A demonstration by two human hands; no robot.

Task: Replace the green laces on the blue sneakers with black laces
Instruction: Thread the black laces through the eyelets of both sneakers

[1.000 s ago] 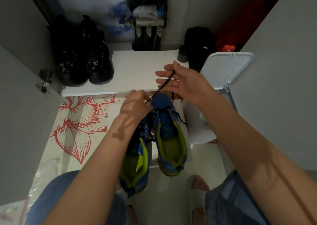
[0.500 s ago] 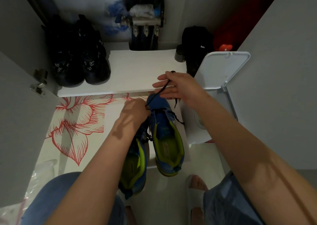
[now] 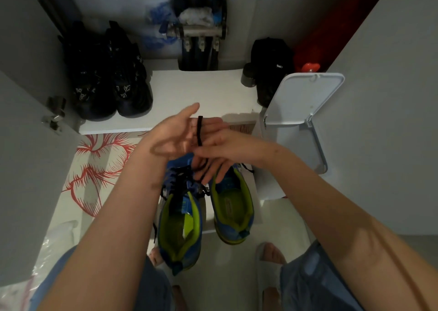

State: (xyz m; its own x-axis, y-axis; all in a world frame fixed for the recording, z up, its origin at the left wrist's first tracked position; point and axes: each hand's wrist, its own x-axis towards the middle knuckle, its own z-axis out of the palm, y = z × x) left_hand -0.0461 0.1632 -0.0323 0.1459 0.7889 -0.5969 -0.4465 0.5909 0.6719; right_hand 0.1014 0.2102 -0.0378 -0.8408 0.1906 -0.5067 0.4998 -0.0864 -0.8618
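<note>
Head view, blue sneakers with lime linings, thin black lace pinched by right hand, left hand spread flat

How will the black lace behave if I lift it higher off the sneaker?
Probably floppy: below where the right hand pinches it, the black lace sags in loose curves toward the blue sneaker. Likely very light, since a pinch seems enough to carry it. Its short end stands upright against the left hand, so short lengths may hold shape.
</note>
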